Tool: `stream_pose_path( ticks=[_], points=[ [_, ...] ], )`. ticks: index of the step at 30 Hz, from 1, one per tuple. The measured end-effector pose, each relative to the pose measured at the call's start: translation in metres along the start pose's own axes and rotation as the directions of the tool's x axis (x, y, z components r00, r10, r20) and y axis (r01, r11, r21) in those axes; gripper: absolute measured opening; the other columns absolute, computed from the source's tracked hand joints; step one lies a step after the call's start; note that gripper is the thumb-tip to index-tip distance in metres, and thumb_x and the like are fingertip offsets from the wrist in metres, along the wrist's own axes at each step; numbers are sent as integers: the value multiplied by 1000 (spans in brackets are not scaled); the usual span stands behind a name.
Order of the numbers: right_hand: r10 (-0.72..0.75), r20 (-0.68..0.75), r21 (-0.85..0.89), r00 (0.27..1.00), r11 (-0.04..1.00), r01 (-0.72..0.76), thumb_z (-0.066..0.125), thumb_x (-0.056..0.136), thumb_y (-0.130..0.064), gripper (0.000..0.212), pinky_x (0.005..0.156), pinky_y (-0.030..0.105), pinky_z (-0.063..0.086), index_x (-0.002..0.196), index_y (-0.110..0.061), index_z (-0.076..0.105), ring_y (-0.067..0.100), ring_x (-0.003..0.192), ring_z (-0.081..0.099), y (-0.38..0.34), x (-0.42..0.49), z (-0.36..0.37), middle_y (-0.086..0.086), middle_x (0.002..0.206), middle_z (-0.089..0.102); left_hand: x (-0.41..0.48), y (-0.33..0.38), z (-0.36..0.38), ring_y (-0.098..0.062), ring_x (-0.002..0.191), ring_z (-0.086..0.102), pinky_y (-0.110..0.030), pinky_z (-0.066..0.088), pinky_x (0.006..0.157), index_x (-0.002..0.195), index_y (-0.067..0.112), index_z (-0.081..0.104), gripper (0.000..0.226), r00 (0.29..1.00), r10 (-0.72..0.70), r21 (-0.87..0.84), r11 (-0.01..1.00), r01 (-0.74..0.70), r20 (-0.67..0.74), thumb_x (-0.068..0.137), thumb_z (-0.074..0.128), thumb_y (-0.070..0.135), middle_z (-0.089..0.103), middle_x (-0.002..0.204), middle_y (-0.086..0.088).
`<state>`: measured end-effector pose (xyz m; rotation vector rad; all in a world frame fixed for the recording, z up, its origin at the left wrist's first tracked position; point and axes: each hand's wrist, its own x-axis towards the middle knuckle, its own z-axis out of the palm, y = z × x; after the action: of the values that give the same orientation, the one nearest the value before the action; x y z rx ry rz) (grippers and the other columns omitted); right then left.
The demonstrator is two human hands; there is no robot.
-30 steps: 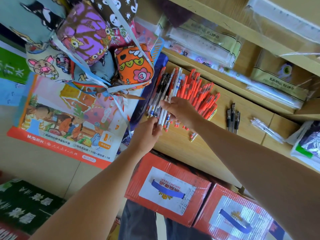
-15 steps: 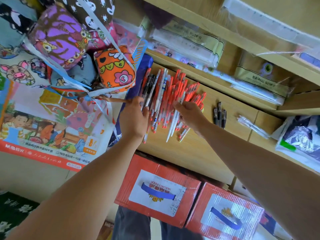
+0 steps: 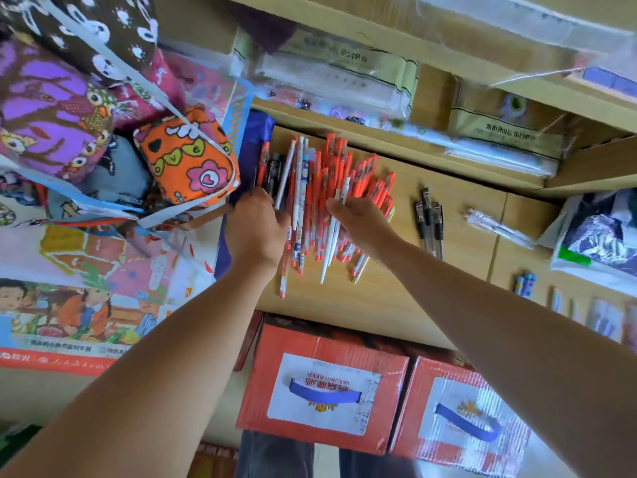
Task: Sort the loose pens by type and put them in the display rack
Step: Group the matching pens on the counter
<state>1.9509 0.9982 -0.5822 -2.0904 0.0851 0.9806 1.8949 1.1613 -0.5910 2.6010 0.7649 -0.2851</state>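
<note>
Head view. Reference point: pen pile [image 3: 331, 188], mostly orange-capped pens with some white barrels among them, lying loose on the wooden shelf board [image 3: 379, 301].

- Left hand [image 3: 256, 229]: at the pile's left edge, back of hand up, fingers bent down onto the dark and white pens there. Cannot tell whether it grips any or only presses on them.
- Right hand [image 3: 362, 222]: over the pile's right half, apart from the left hand. Fingers curled round a white pen [image 3: 327, 260], which sticks out above the fingertips and below the palm, lying roughly in line with the rest of the pile.
- Three black pens [image 3: 429, 219]: right of the pile, side by side, apart from it.
- Clear-wrapped bundle [image 3: 496, 225]: further right of the pile, beyond the black pens.
- Orange pouch [image 3: 188, 163]: just left of the pile, hanging among other patterned bags.
- Red cartons [image 3: 324, 384]: below the pile, under the board's front edge.
</note>
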Motion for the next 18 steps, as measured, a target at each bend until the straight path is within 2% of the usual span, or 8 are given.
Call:
stream_pose_path(
  ticks=[2, 5, 7, 11, 14, 18],
  points=[
    [13, -7, 31, 1000, 999, -13, 47, 98, -41, 53, 56, 26, 30, 89, 10, 59, 11, 43, 31, 1, 0, -1, -2, 52, 34, -3, 2, -6, -23, 71, 59, -30, 42, 55, 88, 9, 61, 20, 1000, -22, -76, 997, 23, 15, 84, 61, 28, 64, 81, -4],
    [19, -10, 37, 1000, 999, -18, 47, 98, -42, 43, 57, 27, 33, 89, -5, 66, 12, 45, 35, 1, -2, -4, -1, 54, 38, -9, 7, -10, -15, 67, 52, -21, 32, 54, 83, 11, 59, 13, 998, 25, -222, 975, -12, 58, 82, 64, 23, 58, 74, 3],
    [24, -17, 55, 1000, 998, -23, 47, 98, -43, 41, 60, 29, 35, 91, -7, 67, 15, 50, 37, 2, -4, -7, 2, 56, 39, -10, 10, -9, -17, 72, 58, -25, 39, 59, 87, 10, 61, 12, 995, 57, -261, 965, -34, 80, 80, 64, 20, 62, 74, 2],
    [31, -20, 62, 999, 998, -30, 47, 98, -43, 43, 57, 29, 32, 90, -5, 66, 15, 46, 33, 6, -6, -11, 1, 54, 37, -6, 17, -1, -22, 80, 64, -35, 51, 71, 93, 11, 65, 16, 995, 11, -235, 972, 12, 97, 83, 63, 24, 69, 83, -3],
    [10, -16, 79, 1000, 997, -9, 47, 98, -40, 33, 61, 32, 34, 78, -21, 64, 18, 55, 37, 7, -9, -14, 3, 56, 38, -4, 19, 5, -23, 81, 65, -33, 50, 68, 91, 12, 64, 17, 998, 12, -169, 986, 0, 70, 87, 61, 29, 69, 84, -4],
    [0, -13, 107, 1000, 994, 2, 46, 99, -38, 33, 63, 32, 34, 75, -24, 62, 18, 54, 35, 9, -13, -16, -1, 53, 36, -6, 23, 8, -23, 80, 65, -31, 46, 67, 90, 12, 64, 18, 999, 30, -139, 990, -24, 37, 90, 60, 29, 69, 85, -4]
  ],
)
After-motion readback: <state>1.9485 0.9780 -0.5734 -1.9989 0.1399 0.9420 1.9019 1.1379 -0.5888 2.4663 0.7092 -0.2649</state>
